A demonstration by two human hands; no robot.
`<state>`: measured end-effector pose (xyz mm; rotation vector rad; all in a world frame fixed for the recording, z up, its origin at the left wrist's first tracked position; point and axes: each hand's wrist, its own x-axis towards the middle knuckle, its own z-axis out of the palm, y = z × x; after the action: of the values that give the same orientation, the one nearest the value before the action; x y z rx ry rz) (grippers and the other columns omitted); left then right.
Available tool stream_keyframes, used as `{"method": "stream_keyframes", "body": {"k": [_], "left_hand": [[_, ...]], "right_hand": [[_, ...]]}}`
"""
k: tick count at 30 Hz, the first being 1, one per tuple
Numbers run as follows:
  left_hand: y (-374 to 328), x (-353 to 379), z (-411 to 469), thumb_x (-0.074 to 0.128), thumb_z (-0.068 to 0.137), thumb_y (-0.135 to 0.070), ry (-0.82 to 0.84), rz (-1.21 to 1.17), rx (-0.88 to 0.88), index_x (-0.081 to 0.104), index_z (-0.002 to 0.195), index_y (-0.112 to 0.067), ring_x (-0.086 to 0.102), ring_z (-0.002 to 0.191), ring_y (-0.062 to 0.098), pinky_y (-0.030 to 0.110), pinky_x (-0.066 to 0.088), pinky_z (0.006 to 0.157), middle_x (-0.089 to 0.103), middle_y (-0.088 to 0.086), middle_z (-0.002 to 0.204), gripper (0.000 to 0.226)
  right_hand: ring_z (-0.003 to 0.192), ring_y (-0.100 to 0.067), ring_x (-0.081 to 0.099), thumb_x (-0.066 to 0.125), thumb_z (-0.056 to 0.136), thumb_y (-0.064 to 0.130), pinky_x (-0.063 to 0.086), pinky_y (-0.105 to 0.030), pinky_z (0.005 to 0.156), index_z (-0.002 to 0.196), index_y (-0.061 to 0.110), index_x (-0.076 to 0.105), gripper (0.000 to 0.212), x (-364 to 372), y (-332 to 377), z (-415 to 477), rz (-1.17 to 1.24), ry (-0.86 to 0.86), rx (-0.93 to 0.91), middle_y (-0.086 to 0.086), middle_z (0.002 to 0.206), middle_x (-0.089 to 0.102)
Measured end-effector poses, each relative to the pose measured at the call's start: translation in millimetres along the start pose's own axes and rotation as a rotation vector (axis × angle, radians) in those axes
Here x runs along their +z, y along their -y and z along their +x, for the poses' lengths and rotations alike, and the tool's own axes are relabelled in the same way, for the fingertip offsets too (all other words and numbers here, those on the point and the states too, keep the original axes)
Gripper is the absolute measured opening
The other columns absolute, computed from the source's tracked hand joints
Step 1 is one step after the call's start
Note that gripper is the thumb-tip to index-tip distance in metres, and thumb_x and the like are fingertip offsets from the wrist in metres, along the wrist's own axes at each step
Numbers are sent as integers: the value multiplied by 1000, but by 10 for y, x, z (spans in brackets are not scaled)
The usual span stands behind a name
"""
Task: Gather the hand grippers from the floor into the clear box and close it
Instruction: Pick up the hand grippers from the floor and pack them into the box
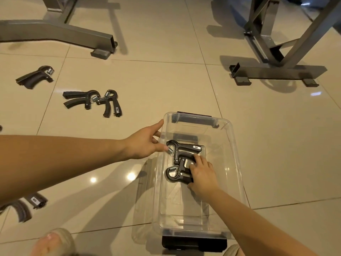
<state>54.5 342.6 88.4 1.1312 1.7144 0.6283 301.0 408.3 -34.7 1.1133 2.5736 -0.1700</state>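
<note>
At the very bottom of the frame, on the left, a bit of the person's leg (53, 242) shows. Beside it, at the bottom middle, is the black latch (193, 243) on the near end of the clear box (238, 163). The clear box sits on the tile floor (184, 80), a little right of the middle, and its top is open.

At the lower left edge, a half-hidden hand gripper (24, 207) lies on the floor, partly under the left arm.

The right hand (202, 174) reaches down into the box. Its grip is curled around the handles of the near boxed hand gripper (174, 175), which lies on the box bottom. Just behind it, touching it, lies the far boxed hand gripper (186, 147), with its spring toward the left wall.

The left hand (145, 143) is at the left wall of the box. Its grip is wide, with fingers spread and mostly straight, and it holds nothing. The thumb points up by the rim. One fingertip is right by the far spring, but I cannot tell if it touches.

Farther off, at the middle left, a long-handled hand gripper (81, 99) and a short hand gripper (111, 103) lie on the floor, meeting at their springs. Farther still, at the upper left, lies the last hand gripper (36, 77).

At the top stand a left metal frame (60, 34) and a right metal frame (276, 71).
</note>
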Motion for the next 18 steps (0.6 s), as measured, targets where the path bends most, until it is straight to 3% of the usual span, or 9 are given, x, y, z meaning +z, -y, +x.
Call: {"method": "stream_keyframes", "body": {"k": [4,10,14,18], "left_hand": [[49,3,45,74,90,-19,-3,-27,-5,9,161,-29,68,102,21,27,52,95,56,-1,132,97],[76,-11,101,78,87,-22,-30,3,-7,11,160,-31,70,97,18,27,52,87,61,-2,129,100],[85,20,53,81,83,-33,-88,57,-17,18,159,-36,67,102,16,35,51,99,64,-2,126,99],[83,-3,-145,84,80,-31,-30,47,-38,16,159,-36,67,105,18,38,50,103,64,-3,126,104]], "right_hand": [[151,-29,17,77,78,50,32,-44,117,136,21,54,69,16,-9,70,124,45,7,-8,165,17],[141,-25,30,79,77,49,44,-42,107,132,23,59,64,43,70,71,187,1,53,-2,157,30],[137,-23,36,80,74,54,46,-41,103,128,25,61,64,48,41,79,187,4,64,1,152,33],[132,-25,41,77,76,56,43,-41,104,128,22,61,64,-135,57,135,146,69,77,-2,147,39]]}}
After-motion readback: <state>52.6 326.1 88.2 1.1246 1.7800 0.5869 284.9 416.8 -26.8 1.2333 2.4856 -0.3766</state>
